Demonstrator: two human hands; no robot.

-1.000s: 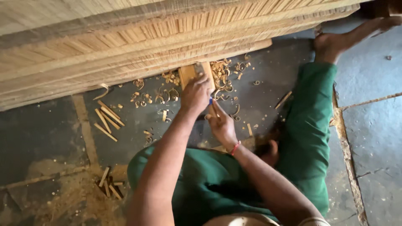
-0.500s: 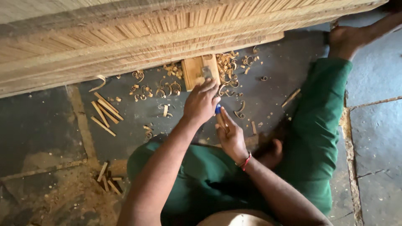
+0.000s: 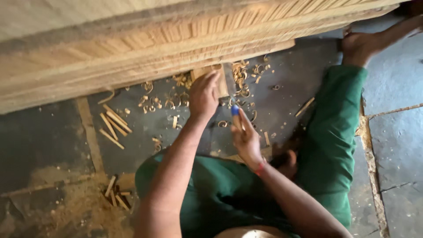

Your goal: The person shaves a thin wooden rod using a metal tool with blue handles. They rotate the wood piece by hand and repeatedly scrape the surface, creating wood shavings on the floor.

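My left hand (image 3: 203,94) rests on a small wooden block (image 3: 219,78) that lies on the dark stone floor against the edge of a large slatted wooden panel (image 3: 132,48). Its fingers curl over the block's near end. My right hand (image 3: 245,136) is just right of it, gripping a thin tool with a blue tip (image 3: 235,110) that points up toward the block. Curled wood shavings (image 3: 240,75) lie around the block. I sit on the floor in green trousers (image 3: 330,132), my right leg stretched out toward the panel.
Short cut wood sticks (image 3: 113,125) lie on the floor to the left, with more sticks (image 3: 115,194) and sawdust (image 3: 66,211) nearer me. My bare foot (image 3: 359,46) rests by the panel's right end. Stone slab joints (image 3: 370,145) run along the right.
My left hand has moved up onto the wooden block. My right hand with the blue-tipped tool has followed slightly upward. The view has shifted a little.
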